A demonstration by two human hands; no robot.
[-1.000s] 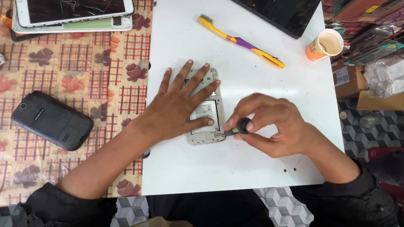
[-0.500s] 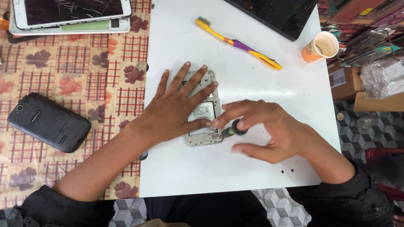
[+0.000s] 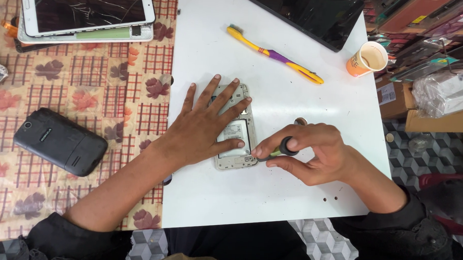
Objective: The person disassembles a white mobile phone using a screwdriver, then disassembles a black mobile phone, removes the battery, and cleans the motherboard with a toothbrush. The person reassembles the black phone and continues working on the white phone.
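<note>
Head view. Landmark: opened phone (image 3: pixel 235 130), lying back-up on the white board (image 3: pixel 270 198), rear cover off, inner frame and a pale label exposed.

Left hand (image 3: pixel 203 126): flat on the phone, fingers spread apart, palm over its left half, thumb across the lower part. It pins the phone down and grips nothing.

Right hand (image 3: pixel 313 151): just right of the phone's lower corner, fingers closed together around a small screwdriver (image 3: pixel 277 149) with a dark handle. The tip points at the phone's bottom right corner and appears to touch it; the contact point is too small to confirm.

Progress, judged: the back is already off and work is at the frame screws. A few dark specks lie on the board below and right of the phone, possibly removed screws; cannot tell. The frame is in place, so most disassembly seems left.

Around the phone: yellow and purple toothbrush (image 3: pixel 275 53) above it, paper cup (image 3: pixel 367 59) up and right, dark tablet (image 3: pixel 310 15) at the board's top edge. Left of it, on the patterned cloth (image 3: pixel 89 89), a black phone (image 3: pixel 61 141) and a cracked white tablet (image 3: pixel 87 9).
</note>
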